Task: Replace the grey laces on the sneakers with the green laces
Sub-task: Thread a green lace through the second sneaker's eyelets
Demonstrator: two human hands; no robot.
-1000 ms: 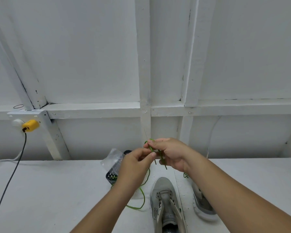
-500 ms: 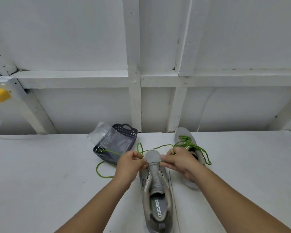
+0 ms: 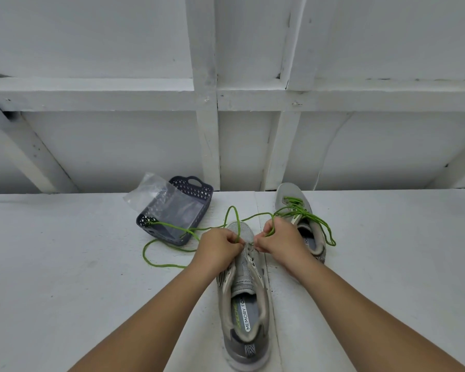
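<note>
A person's two hands are working at the toe end of a grey sneaker (image 3: pixel 243 291) lying heel-toward-camera on a white table (image 3: pixel 65 277). The left hand (image 3: pixel 220 247) is curling its fingers around a strand of the green lace (image 3: pixel 169 265), pinching it just beside the lowest eyelets; the right hand (image 3: pixel 279 241) is doing likewise on the other side, its fingers closing on the lace, which is looping over its knuckles. The fingertips of the two hands are sitting nearly together over the front of the shoe's lacing.

From the left hand the lace is rising in a tall loop above the toe, and another length of it is trailing off to the left in a wide curve across the table and over the near corner of the basket (image 3: pixel 196 191). That dark, perforated basket is standing behind and to the left of the hands, holding a clear plastic bag (image 3: pixel 156 191) (partly spilling over its far-left rim).

A second sneaker (image 3: pixel 310 237) is lying just beside the right hand, toe pointing to the white wall (image 3: pixel 118 143); green lacing (image 3: pixel 297 206) is already running through its eyelets, with loose ends hanging off to the right. Whether the lace in the hands is joining that lacing cannot be told.
</note>
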